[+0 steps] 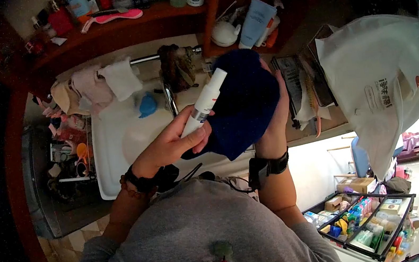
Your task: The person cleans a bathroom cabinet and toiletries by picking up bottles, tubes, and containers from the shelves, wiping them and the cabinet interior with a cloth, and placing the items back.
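Observation:
My left hand (176, 140) is closed around a slim white bottle (205, 102) with a silver band, tilted with its white top up and to the right. A dark blue cloth item (246, 107) hangs beside the bottle; whether it is a cap or a folded cloth I cannot tell. Along its right side my right hand (276, 119) grips it, with most of the fingers hidden behind the fabric. The lower left part of the fabric lies close to my left fingers. Below both hands is a white sink (113, 168) with a metal faucet (169, 98).
A blue rubbery piece (147, 105) lies in the sink. Small cloths (121, 80) and a dark bunched cloth (177, 66) hang on a rail behind. Bottles and a pink comb (116, 16) line the wooden shelf (162, 26). At right are a white plastic bag (372, 70) and a divided organizer (351, 242).

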`<state>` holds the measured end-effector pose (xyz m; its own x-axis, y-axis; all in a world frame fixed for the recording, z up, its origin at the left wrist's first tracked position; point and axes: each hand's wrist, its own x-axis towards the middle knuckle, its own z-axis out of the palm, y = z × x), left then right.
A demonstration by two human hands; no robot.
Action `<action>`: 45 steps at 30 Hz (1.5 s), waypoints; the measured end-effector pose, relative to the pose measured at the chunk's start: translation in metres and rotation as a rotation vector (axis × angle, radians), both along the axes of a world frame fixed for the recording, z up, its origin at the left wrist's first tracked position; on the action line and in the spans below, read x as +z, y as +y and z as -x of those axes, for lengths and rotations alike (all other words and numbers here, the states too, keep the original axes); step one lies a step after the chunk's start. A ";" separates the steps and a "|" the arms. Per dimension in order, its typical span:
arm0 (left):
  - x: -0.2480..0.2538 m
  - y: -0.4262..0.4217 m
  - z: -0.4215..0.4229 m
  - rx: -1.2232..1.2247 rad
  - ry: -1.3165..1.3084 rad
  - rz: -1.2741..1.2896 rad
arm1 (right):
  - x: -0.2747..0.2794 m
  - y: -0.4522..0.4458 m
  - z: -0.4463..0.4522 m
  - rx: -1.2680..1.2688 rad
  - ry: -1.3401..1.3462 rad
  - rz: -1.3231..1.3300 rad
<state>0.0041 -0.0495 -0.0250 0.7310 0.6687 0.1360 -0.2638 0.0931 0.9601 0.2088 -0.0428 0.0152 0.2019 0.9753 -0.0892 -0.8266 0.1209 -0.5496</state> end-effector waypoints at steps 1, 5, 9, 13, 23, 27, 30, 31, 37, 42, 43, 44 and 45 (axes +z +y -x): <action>0.001 -0.001 -0.002 -0.029 -0.013 0.074 | 0.000 -0.002 0.004 0.033 -0.116 -0.079; 0.003 -0.004 -0.014 0.020 0.037 0.207 | -0.005 -0.013 0.032 0.007 -0.699 -0.242; -0.003 0.000 -0.020 0.178 0.388 0.059 | -0.025 -0.012 0.038 -0.098 -1.121 -0.245; -0.008 0.000 -0.028 0.201 0.512 -0.158 | -0.038 -0.009 0.033 -0.214 -0.943 -0.153; 0.076 0.018 -0.011 0.395 0.771 -0.793 | 0.012 -0.034 -0.013 -0.560 -1.859 -0.319; 0.120 0.025 -0.021 0.284 0.821 -1.088 | 0.013 -0.032 -0.011 -0.444 -2.097 -0.358; 0.151 0.030 -0.029 0.253 0.710 -1.087 | 0.001 -0.028 -0.018 -0.441 -1.874 -0.362; 0.159 0.034 -0.033 0.265 0.647 -1.054 | 0.000 -0.027 -0.021 -0.443 -1.774 -0.371; 0.195 0.074 -0.067 0.228 0.489 -0.990 | 0.005 -0.031 -0.024 -0.389 -1.375 -0.206; 0.269 0.155 -0.109 0.415 0.473 -1.418 | -0.004 -0.037 -0.023 -0.514 -1.268 -0.212; 0.289 0.170 -0.123 0.435 0.447 -1.480 | -0.010 -0.039 -0.022 -0.511 -1.273 -0.196; 0.304 0.175 -0.135 0.452 0.420 -1.542 | -0.016 -0.040 -0.020 -0.509 -1.276 -0.177; 0.327 0.155 -0.139 0.401 0.587 -1.379 | -0.025 -0.038 -0.017 -0.443 -1.200 -0.173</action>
